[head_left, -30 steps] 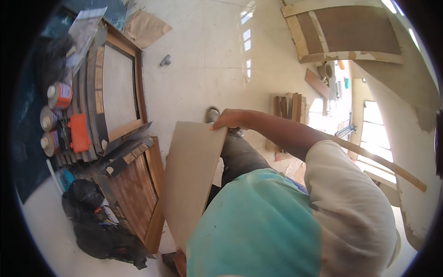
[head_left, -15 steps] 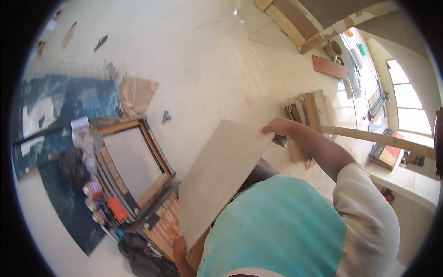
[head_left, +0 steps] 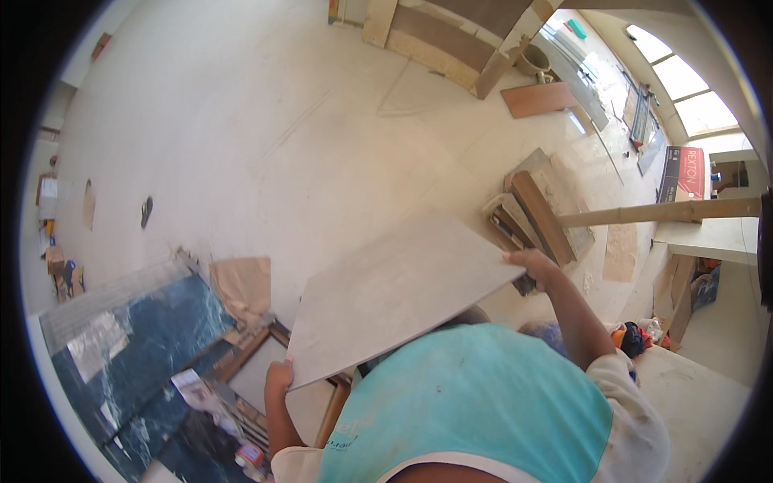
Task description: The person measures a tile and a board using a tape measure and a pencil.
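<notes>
In front of my body I carry a large, thin, flat grey-beige tile (head_left: 394, 290), tilted, with its left end nearer me. My left hand (head_left: 279, 376) is closed on its near left corner. My right hand (head_left: 535, 267) grips the right corner, thumb on the upper face and the other fingers hidden below. Under and beside the tile's left end, part of a wooden frame (head_left: 278, 332) shows; the tile covers the rest of it.
Dark blue-green marbled slabs (head_left: 177, 326) and brown paper (head_left: 241, 283) lie at left. A can (head_left: 250, 456) sits near the lower edge. On the right, a long pole (head_left: 668, 212) extends beside stacked brown pieces (head_left: 538, 211). Farther off are a brown board (head_left: 538, 99) and a bucket (head_left: 533, 59).
The tile has swung from steeply slanted to more nearly crosswise, its left end rising with my left hand. My view has turned left, so the frame and slabs sit lower.
</notes>
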Available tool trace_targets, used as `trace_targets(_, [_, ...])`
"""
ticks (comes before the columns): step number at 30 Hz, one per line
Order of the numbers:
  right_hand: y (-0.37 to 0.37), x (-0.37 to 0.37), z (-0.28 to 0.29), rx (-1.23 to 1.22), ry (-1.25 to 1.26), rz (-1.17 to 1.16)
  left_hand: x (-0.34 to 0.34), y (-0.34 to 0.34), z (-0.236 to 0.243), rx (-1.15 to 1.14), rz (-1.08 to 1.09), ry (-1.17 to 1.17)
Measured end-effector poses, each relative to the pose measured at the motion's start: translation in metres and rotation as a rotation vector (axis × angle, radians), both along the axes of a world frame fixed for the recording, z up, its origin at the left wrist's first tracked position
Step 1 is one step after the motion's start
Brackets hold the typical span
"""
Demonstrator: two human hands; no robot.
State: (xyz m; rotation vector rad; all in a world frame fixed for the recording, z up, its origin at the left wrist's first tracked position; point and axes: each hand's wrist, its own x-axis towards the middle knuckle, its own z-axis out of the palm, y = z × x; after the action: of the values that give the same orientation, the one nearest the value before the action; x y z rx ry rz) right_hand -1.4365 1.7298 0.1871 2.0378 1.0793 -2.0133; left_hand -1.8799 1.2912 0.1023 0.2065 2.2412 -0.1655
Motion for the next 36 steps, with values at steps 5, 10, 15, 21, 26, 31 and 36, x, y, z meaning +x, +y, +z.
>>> trace_targets(5, [0.054, -0.001, -0.013, -0.006, -0.074, -0.141, -0.094, 0.167, -0.004, -0.015, -0.299, -0.021])
trace_targets(10, [0.122, -0.009, -0.031, -0.046, -0.071, -0.225, -0.153, 0.317, -0.011, -0.02, -0.448, -0.021])
trace_targets(15, [0.211, -0.007, -0.071, -0.067, 0.026, -0.376, -0.171, 0.458, -0.03, -0.047, -0.535, 0.03])
trace_targets(21, [0.28, -0.019, -0.109, -0.087, -0.02, -0.487, -0.19, 0.59, -0.065, -0.046, -0.602, 0.002])
trace_targets(26, [0.339, -0.047, -0.142, -0.086, -0.035, -0.532, -0.222, 0.694, -0.116, -0.016, -0.654, -0.026])
trace_targets(31, [0.368, -0.077, -0.183, -0.119, -0.089, -0.62, -0.248, 0.77, -0.149, -0.033, -0.755, -0.039])
trace_targets(36, [0.384, -0.093, -0.219, -0.114, -0.097, -0.679, -0.266, 0.822, -0.17, -0.031, -0.745, -0.027])
